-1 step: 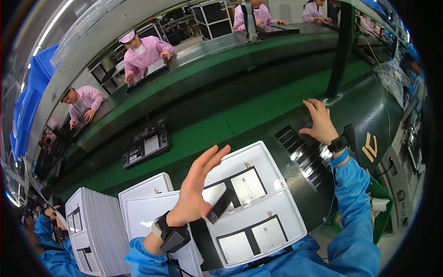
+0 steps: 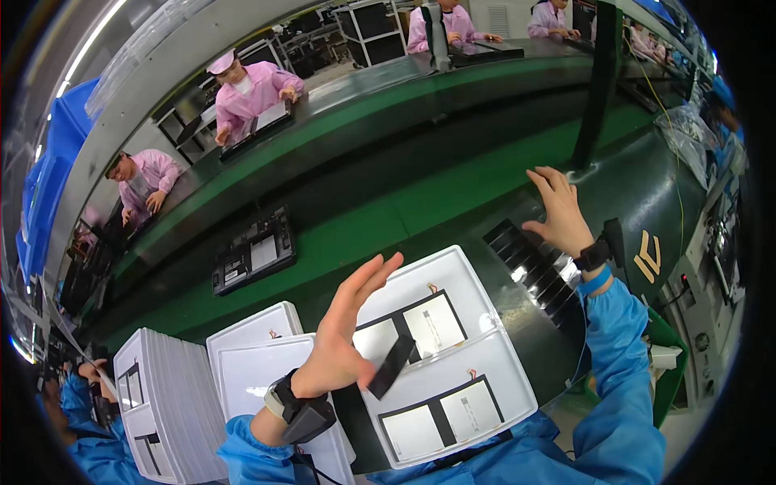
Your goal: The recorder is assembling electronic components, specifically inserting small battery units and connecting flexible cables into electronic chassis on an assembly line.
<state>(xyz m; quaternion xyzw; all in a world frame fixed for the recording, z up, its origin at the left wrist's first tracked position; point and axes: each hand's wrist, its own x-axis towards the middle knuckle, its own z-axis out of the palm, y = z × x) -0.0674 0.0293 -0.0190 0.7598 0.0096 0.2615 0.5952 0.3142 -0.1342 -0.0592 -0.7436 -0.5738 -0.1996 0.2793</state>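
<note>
My left hand (image 2: 335, 335) is raised over the white tray (image 2: 517, 380), its fingers stretched apart. A short black strip (image 2: 391, 368) touches the tip of its thumb and slants over the tray; no other finger closes on it. In the tray lie flat white battery packs with black borders and small orange wire ends: one pack (image 2: 473, 411) in the near compartment, another (image 2: 436, 325) in the far one, partly covered by the strip. My right hand (image 2: 560, 214), fingers spread, hovers by a row of glossy black strips (image 2: 533, 275) on the table.
To the left stand a tall stack of white trays (image 2: 182, 404) and more trays (image 2: 250, 327). An opened laptop base (image 2: 255, 250) lies on the green conveyor (image 2: 372, 218). A dark post (image 2: 598, 97) rises beyond my right hand. People in pink work across the line; a green bin (image 2: 667, 380) is at right.
The black strip at my left thumb has swung to a steeper slant. My right hand has shifted slightly up and away from me. The left hand is nearly still.
</note>
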